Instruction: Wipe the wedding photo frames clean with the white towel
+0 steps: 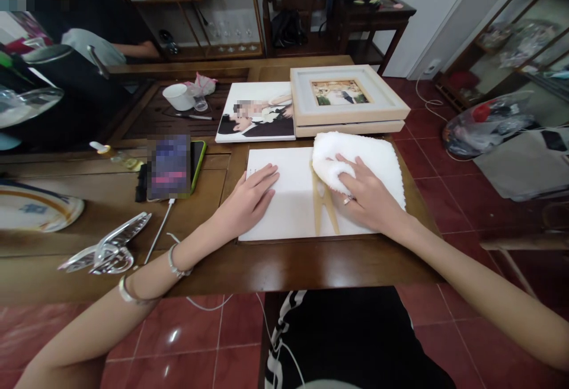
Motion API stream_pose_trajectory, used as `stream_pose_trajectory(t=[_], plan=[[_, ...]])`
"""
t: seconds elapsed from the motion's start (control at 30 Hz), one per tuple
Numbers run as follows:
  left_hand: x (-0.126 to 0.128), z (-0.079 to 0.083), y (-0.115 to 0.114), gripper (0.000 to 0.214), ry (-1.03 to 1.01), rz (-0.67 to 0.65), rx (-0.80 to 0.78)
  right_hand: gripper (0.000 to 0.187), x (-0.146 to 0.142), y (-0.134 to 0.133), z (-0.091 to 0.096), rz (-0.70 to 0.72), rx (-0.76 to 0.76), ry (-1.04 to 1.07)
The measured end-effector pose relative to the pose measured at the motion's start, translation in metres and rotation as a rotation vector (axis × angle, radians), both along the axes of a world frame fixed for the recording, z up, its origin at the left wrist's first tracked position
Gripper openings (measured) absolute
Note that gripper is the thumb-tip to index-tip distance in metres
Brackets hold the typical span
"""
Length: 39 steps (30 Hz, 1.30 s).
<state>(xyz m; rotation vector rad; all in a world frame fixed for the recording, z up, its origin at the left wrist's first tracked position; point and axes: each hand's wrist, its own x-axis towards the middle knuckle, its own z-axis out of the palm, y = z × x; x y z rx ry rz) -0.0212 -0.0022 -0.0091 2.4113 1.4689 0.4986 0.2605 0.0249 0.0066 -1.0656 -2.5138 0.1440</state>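
A flat white board (pixel 291 199), perhaps an album or canvas back, lies on the wooden table in front of me. My left hand (pixel 254 194) rests flat on its left side, fingers stretched out. A fluffy white cloth (pixel 362 150) covers the board's right part. My right hand (pixel 365 190) presses down on this cloth, with a fold of it bunched between thumb and fingers. Beside that hand a beige forked shape (pixel 320 202) shows on the board, its upper end partly under the cloth. I cannot tell if it is printed or a loose piece.
Behind the board lie a photo canvas (pixel 258 131) and stacked framed pictures (pixel 347 115). To the left are a phone (pixel 169 166), a dropper bottle (pixel 120 158), a shiny silver ornament (pixel 109 246) and a white cup (pixel 178 97). Another person (pixel 111 15) is across the table.
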Motion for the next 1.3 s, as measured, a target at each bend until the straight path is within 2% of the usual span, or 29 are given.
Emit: stream_pose_trajectory(t=[0.13, 0.27, 0.37, 0.43, 0.5, 0.63, 1.0, 1.17, 1.3], plan=[[-0.001, -0.001, 0.000, 0.042, 0.002, 0.002, 0.007, 0.025, 0.002, -0.031, 0.006, 0.128, -0.010, -0.065], [-0.002, -0.003, 0.001, 0.042, -0.006, -0.011, 0.015, 0.019, 0.002, -0.062, 0.011, 0.317, 0.015, -0.096], [-0.001, -0.002, 0.001, 0.042, -0.008, -0.010, 0.013, 0.012, 0.005, -0.074, 0.012, 0.469, 0.029, -0.116], [-0.001, -0.002, 0.001, 0.042, -0.007, -0.009, 0.014, 0.009, 0.006, -0.074, 0.013, 0.511, 0.010, -0.128], [0.000, -0.002, 0.001, 0.043, -0.004, -0.011, 0.014, 0.010, 0.006, -0.070, 0.013, 0.516, -0.022, -0.130], [-0.001, -0.002, 0.001, 0.043, 0.004, -0.010, 0.009, 0.024, 0.002, -0.056, 0.013, 0.444, -0.066, -0.136], [-0.001, -0.001, 0.001, 0.043, 0.012, 0.000, 0.009, 0.035, -0.027, -0.002, 0.008, 0.249, -0.014, -0.139], [-0.001, -0.004, 0.001, 0.043, 0.004, 0.001, 0.019, 0.035, -0.030, -0.003, 0.012, 0.255, -0.022, -0.174], [-0.001, -0.004, 0.001, 0.043, -0.001, 0.000, 0.016, 0.026, -0.024, -0.023, 0.015, 0.337, -0.021, -0.197]])
